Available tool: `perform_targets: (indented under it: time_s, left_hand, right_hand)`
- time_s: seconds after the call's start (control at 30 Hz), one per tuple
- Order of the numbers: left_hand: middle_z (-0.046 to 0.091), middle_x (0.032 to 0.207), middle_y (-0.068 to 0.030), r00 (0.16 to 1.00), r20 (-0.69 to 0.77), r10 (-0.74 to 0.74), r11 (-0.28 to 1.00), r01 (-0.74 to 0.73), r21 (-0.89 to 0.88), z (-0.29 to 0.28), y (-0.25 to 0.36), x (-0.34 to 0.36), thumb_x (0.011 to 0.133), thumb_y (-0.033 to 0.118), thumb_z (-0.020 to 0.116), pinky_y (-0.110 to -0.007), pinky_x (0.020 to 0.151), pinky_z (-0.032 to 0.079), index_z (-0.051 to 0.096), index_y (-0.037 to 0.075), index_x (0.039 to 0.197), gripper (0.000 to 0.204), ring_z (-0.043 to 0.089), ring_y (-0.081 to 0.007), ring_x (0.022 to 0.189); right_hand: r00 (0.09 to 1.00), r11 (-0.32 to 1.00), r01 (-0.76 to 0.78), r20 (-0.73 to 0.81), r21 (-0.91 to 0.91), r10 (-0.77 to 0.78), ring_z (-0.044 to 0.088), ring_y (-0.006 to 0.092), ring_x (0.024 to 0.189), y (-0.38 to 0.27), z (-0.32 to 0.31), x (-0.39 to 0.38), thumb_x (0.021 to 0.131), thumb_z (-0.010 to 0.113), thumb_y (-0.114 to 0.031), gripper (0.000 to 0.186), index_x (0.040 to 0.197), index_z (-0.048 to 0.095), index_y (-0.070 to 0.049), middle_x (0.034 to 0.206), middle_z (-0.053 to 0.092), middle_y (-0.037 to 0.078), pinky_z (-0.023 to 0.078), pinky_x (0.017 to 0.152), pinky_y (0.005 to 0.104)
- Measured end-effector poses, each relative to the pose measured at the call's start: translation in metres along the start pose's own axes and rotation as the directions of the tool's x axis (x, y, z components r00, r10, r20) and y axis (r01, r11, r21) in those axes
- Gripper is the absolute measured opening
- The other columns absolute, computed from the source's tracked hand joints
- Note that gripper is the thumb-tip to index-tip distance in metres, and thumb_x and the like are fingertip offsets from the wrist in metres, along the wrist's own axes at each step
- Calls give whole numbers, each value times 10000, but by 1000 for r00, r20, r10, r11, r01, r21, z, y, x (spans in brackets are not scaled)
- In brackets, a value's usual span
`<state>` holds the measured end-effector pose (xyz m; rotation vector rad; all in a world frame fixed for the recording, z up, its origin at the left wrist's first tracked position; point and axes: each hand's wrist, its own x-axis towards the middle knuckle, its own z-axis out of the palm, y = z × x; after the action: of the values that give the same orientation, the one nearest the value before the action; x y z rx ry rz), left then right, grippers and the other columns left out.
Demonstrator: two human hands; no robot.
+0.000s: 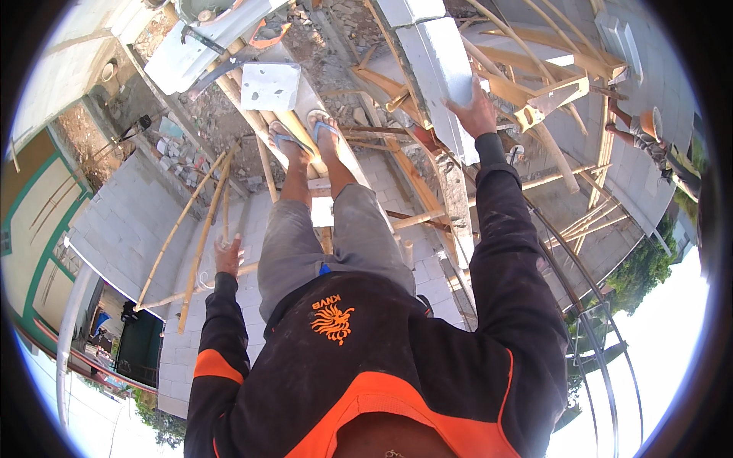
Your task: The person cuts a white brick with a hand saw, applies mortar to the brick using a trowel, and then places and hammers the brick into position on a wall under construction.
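Note:
My right hand grips the edge of a long white block at upper right, lying along a rough beam. My left hand hangs in the air left of my legs, fingers loosely apart, holding nothing. My sandalled feet stand on narrow planks and bamboo poles high over rubble. Just beyond my feet sits a white block with dark holes. Farther up lie a saw-like tool and an orange-rimmed container with tools.
Timber props and boards crowd the right, with a person at the far right edge beside a bucket. Metal bars run past my right arm. Bamboo poles lean by a grey block wall on the left; rubble lies below.

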<state>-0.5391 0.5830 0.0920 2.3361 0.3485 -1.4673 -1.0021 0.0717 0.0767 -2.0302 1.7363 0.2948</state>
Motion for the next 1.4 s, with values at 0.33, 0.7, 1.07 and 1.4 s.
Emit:
perform_targets:
  time_s: [0.33, 0.7, 1.07, 1.4]
  left_hand:
    - [563, 1138, -155, 998, 32, 45, 999, -46, 16, 9, 29, 6, 779, 395, 779, -424, 730, 509, 275, 69, 1445, 896, 596, -241, 890]
    - [594, 937, -71, 989, 57, 139, 988, -143, 61, 32, 80, 2, 799, 335, 775, -338, 663, 514, 251, 52, 1454, 885, 596, -180, 819]
    - [624, 991, -106, 945, 45, 324, 945, -326, 36, 50, 114, 40, 803, 326, 772, -300, 684, 508, 315, -4, 1413, 831, 594, -141, 816]
    - [625, 1129, -310, 770, 83, 633, 649, -586, 486, 144, 200, 179, 777, 574, 679, -456, 881, 482, 474, -131, 1287, 894, 648, -435, 982]
  right_hand:
    - [1000, 975, 2, -16, 222, 1, 462, 365, 1307, 19, 2, 2, 915, 580, -478, 762, 1458, 339, 0, 1416, 459, 251, 374, 1079, 406]
    - [998, 981, -41, -34, 188, 48, 470, 357, 1298, 13, 5, -1, 924, 561, -482, 725, 1467, 351, -52, 1409, 474, 233, 380, 1073, 427]
    - [1000, 960, -10, -10, 281, 13, 453, 367, 1316, 1, 3, 2, 928, 567, -443, 736, 1469, 325, -6, 1428, 445, 251, 368, 1082, 410]
    - [868, 947, 199, -494, 252, -51, 582, 336, 1117, -93, -31, -38, 991, 512, -216, 349, 1252, 541, 13, 1174, 610, 192, 437, 975, 426]
